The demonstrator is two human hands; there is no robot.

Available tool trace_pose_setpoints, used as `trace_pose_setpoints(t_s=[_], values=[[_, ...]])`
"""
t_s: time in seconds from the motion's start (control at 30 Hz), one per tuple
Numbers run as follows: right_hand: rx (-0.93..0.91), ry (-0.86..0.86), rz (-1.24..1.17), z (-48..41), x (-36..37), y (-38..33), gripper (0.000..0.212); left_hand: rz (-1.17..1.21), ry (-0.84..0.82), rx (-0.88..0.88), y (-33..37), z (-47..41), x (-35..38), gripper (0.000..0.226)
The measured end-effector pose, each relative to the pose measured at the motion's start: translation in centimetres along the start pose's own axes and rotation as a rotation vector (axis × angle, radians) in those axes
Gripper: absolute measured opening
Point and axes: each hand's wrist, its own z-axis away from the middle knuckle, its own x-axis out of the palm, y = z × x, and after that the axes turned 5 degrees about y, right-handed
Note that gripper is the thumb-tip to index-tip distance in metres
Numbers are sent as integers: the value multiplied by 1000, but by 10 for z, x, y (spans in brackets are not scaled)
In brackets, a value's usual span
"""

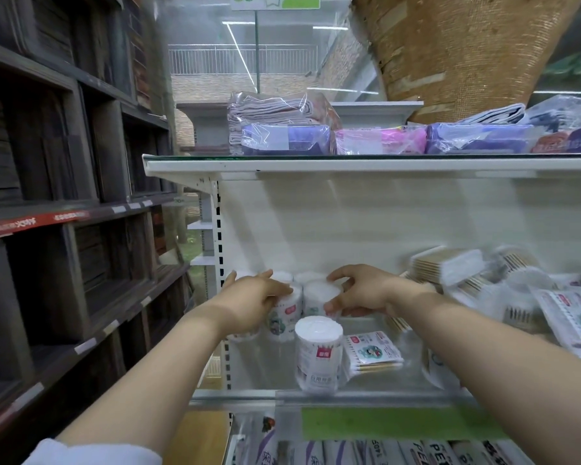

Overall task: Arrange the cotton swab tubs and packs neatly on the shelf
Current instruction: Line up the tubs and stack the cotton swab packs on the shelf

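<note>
Here we reach both bare forearms forward onto the glass shelf. Our left hand curls its fingers over one upright cotton swab tub; our right hand clamps thumb and fingers around the neighbouring tub. Another tub stands nearer, beside a flat swab pack.

White swab tubs with red labels, white shelf, purple and pink packs, green strip

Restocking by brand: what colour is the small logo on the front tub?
Red, on the front tub; only the head view shows it.
</note>
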Motion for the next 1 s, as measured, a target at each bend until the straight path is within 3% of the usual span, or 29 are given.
trace_pose_setpoints(t_s=[0.3, 0.4, 0.47, 0.6, 0.83, 1.0], values=[[-2, 41, -32, 2, 3, 2, 65, 83, -68, -15, -7, 2, -13, 48], [-12, 58, -46, 2, 6, 5, 64, 202, 33, -63, -16, 4, -34, 49], [-13, 66, -61, 3, 9, 8, 63, 158, 73, -65, -20, 6, -45, 50], [-7, 83, -79, 3, 10, 9, 62, 37, -39, -105, -17, 12, -42, 53], [19, 77, -52, 8, 9, 8, 70, 109, -35, -193, -32, 19, -20, 51], [4, 101, -30, 18, -9, -7, 75, 130, 40, -158, -15, 21, -40, 45]])
